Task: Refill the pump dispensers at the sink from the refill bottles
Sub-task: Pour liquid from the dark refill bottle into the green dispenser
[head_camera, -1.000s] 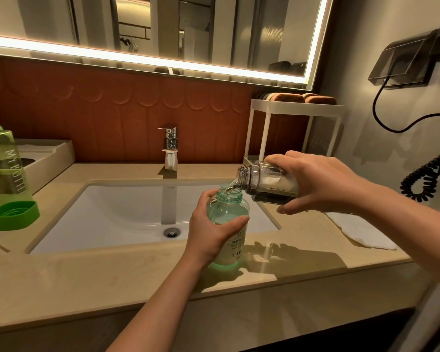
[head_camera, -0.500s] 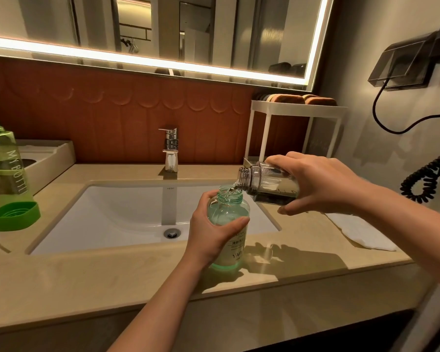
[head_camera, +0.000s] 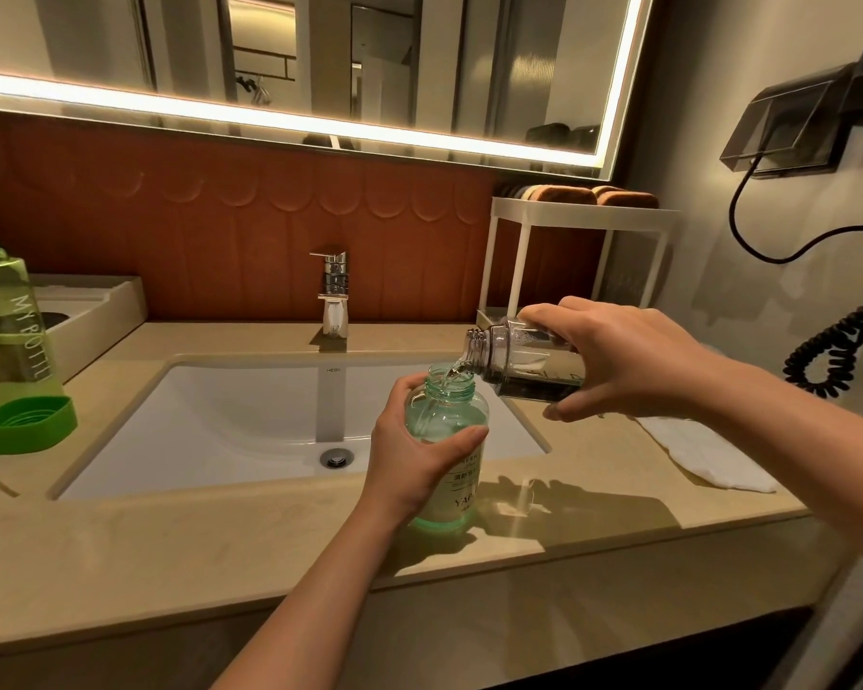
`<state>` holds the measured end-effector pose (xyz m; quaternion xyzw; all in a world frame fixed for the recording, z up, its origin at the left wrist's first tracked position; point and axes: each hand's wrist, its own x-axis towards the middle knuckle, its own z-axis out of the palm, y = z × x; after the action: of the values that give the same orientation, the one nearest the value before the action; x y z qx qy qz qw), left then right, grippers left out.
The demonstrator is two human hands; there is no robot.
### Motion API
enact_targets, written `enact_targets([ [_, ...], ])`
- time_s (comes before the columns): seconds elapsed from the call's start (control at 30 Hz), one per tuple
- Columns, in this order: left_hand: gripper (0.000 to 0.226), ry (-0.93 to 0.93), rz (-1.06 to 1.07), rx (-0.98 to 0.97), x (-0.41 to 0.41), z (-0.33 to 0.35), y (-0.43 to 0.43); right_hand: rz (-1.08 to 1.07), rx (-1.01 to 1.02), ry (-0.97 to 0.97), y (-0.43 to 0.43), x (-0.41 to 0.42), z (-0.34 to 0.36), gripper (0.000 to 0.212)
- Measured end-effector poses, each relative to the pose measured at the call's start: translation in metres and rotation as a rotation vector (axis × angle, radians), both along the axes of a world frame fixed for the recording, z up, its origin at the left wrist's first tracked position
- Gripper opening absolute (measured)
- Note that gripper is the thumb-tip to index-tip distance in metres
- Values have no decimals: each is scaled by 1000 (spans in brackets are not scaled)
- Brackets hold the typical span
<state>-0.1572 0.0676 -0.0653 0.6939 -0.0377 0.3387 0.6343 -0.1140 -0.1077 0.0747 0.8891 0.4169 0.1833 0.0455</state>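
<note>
- While my right hand wraps the tipped refill bottle, it pours into the dispenser just below-left.
- My left hand clamps the dispenser upright on the tabletop.
- Smooth, likely slippery when wet: grip mid-body.

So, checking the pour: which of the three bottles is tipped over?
The clear bottle in the right hand: it lies nearly sideways, mouth over the teal bottle. That one, gripped by the left hand, and the big green bottle stand upright.
</note>
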Motion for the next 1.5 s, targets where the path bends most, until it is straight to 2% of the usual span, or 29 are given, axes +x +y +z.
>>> enact_targets([
  [0.27,65,15,2,7,0,0,0,-1,1,-3,-1,-1,1,92],
  [0.43,55,12,3,16,0,0,0,1,-9,-13,-1,-1,2,92],
  [0.6,65,7,3,6,0,1,0,2,-17,-16,0,-1,3,91],
  [1.5,66,-4,-8,-10,0,1,0,-7,-48,-68,2,1,6,92],
])
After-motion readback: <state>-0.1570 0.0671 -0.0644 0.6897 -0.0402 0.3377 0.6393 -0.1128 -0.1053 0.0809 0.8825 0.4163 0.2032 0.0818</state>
